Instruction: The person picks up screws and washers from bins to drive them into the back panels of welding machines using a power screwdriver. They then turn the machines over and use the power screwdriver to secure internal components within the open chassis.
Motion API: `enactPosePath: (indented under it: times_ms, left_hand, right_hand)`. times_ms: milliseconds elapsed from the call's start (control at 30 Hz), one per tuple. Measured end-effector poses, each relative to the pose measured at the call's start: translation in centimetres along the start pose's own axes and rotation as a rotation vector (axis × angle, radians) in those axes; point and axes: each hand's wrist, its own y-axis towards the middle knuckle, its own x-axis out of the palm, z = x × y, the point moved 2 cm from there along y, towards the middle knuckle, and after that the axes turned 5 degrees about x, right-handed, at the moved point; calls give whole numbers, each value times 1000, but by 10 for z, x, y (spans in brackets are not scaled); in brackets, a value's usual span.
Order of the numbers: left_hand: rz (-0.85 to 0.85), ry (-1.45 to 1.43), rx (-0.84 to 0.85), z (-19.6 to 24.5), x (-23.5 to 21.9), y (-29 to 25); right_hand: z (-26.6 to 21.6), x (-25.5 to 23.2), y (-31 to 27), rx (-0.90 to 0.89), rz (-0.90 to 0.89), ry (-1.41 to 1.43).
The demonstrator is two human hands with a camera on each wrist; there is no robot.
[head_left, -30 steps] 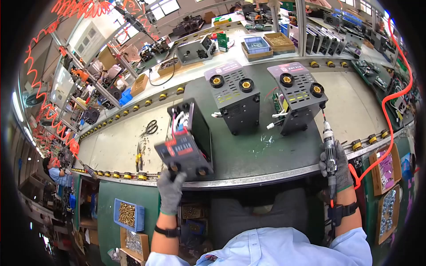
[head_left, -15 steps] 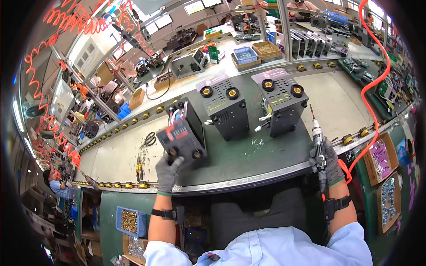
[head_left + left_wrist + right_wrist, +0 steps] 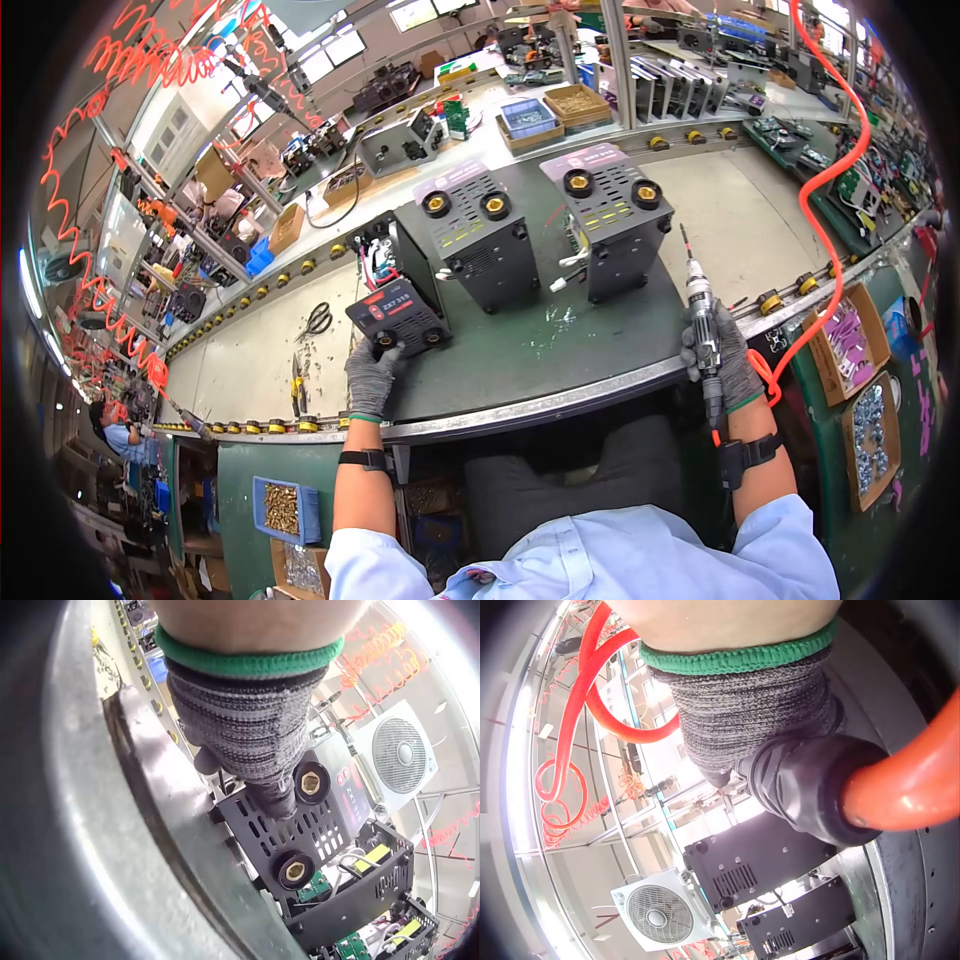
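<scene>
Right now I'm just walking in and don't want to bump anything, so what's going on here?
A person's left hand grips a dark unit with wires showing inside. The right hand holds a powered driver, bit pointing away from the person. Two similar units stand alongside on the green surface; scissors and pliers lie to the left.

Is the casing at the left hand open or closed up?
Open: wiring inside the casing shows uncovered on one side.

The head view faces forward and down over the bench (image 3: pixel 530 365); wrist views — close by left glove (image 3: pixel 240 727) and right glove (image 3: pixel 742 705) — share its boxes (image 3: pixel 490 262).
</scene>
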Motion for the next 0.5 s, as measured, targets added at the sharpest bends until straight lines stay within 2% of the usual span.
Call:
enactPosePath:
  times_ms: [100,133,167,233,267,300,367,400,433,500]
  left_hand:
    - [-24,138,46,0,-10,5]
    - [-28,402,2,49,-15,-4]
    - [-33,405,15,73,-21,-8]
    - [70,554,-39,103,-33,-21]
    - [97,375,92,119,-30,-23]
    - [50,292,150,163,-20,-23]
    - [8,123,121,188,0,-3]
    - [-65,-30,-29,215,14,11]
    - [-104,-41,-62,227,26,29]
    - [-81,-16,-36,208,53,71]
  right_hand:
    - [1,-11,6,48,-36,99]
    - [-1,-6,4,42,-14,65]
    - [-1,-8,5,31,-16,74]
    - [1,-12,6,-12,0,-20]
    - [3,-11,3,-25,81,-41]
    - [2,-9,2,-7,81,-41]
    - [-2,-3,6,70,20,10]
    - [-2,-3,5,60,3,7]
    - [0,-3,5,63,1,2]
    - [0,-5,3,41,5,43]
